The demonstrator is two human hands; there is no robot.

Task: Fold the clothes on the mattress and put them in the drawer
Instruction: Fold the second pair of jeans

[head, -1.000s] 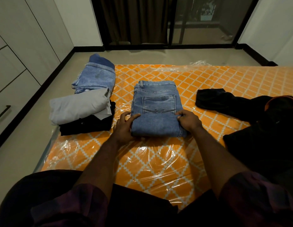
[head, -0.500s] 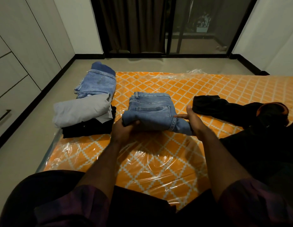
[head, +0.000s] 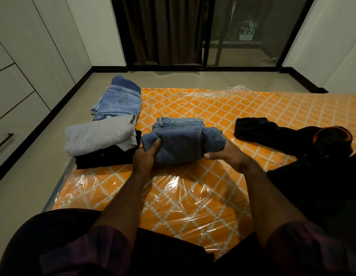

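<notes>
Denim sits at the centre of this moment: a pair of folded jeans (head: 181, 144), doubled into a thick bundle, is held just above the middle of the mattress (head: 193, 196), a little toward its left edge. The left hand (head: 146, 156) clamps the bundle's left end, thumb on top and fingers beneath, and the right hand (head: 227, 154) wraps round its right end, so both hands are closed on the cloth. At the mattress's left edge lies what looks like finished work: a grey garment (head: 99, 135) folded on top of a black garment (head: 105, 159), with lighter blue jeans (head: 117, 104) just behind them at the far left corner. Toward the right edge, a heap of black clothes (head: 272, 134) sprawls loose and not yet folded, one piece showing an orange lining (head: 332, 134). The drawer fronts (head: 11, 124) in the wall unit beyond the left edge appear closed, and nothing seems to have gone into them. By this reading the folding is past halfway, perhaps four pieces done, while the dark heap remains and the whole putting-away step has not begun.
</notes>
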